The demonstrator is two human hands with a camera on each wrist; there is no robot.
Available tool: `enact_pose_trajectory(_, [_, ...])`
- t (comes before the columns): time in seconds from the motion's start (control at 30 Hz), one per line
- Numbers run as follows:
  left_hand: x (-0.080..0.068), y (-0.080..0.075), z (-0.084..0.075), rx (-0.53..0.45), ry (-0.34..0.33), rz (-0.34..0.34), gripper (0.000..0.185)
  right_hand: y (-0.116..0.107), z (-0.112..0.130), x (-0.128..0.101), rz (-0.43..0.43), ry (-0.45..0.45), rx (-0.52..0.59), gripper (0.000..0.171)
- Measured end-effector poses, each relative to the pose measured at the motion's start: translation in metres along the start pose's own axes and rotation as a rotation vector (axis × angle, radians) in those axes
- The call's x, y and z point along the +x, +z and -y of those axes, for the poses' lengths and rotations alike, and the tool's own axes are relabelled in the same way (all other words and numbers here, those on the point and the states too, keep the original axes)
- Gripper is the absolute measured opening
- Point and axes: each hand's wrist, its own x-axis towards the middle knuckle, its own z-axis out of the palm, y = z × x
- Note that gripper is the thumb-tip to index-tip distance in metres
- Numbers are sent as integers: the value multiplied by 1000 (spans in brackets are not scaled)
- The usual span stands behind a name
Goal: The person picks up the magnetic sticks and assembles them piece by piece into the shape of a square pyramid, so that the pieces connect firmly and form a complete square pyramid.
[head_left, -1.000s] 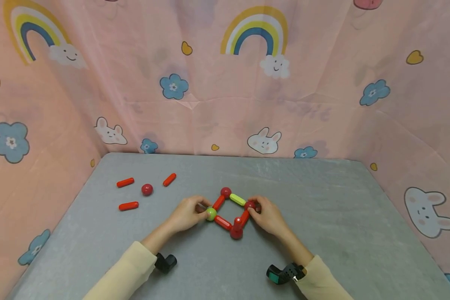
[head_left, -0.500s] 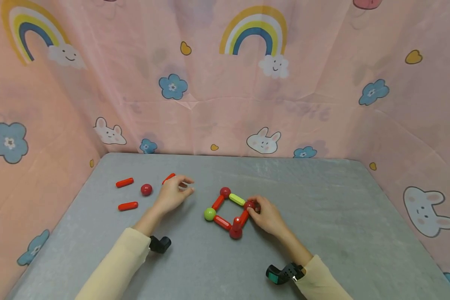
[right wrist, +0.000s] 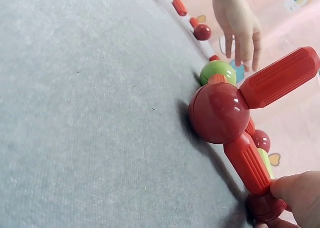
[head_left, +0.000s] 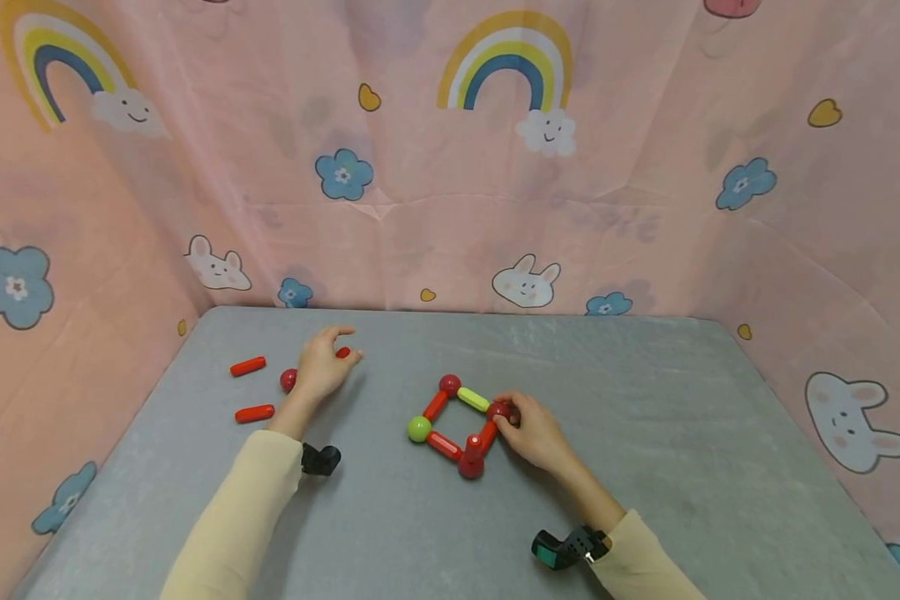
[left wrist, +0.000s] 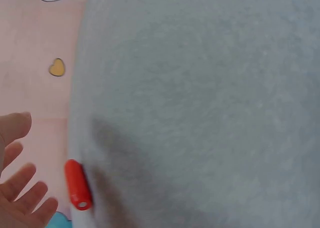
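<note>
A four-sided frame of toy rods and balls lies on the grey table. My right hand (head_left: 537, 435) pinches the red ball (head_left: 498, 411) at its right corner. A lime rod (head_left: 473, 399) and red rods (head_left: 444, 445) form the sides. The left corner is a green ball (head_left: 419, 429). From the near red ball (right wrist: 220, 112), one more red rod (right wrist: 281, 77) stands up, shown in the right wrist view. My left hand (head_left: 320, 365) hovers with spread fingers over a loose red rod (left wrist: 78, 185), partly hidden by the hand in the head view.
Two more loose red rods (head_left: 248, 367) lie at the table's left side. A loose red ball (head_left: 288, 380) shows beside my left wrist, partly covered. A pink patterned cloth (head_left: 435, 208) hangs along the table's back and sides.
My left hand has let go of the green ball and moved left and away to the loose red rod. My right hand stays on the right corner ball.
</note>
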Motion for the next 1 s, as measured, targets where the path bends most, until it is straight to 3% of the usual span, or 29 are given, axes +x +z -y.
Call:
enact_pose_trajectory(0.23, [1, 9, 10, 16, -87, -25, 53, 1, 0, 0, 1, -5, -5, 26])
enact_pose_trajectory(0.47, [3, 14, 16, 55, -198, -28, 49, 2, -2, 0, -10, -9, -5, 24])
enact_pose_trajectory(0.8, [3, 17, 18, 155, -177, -1, 36, 3, -3, -1, -16, -30, 14, 24])
enact_pose_trajectory(1.0, [3, 17, 16, 188, -150, 23, 39, 3, -4, -1, -18, -29, 18, 23])
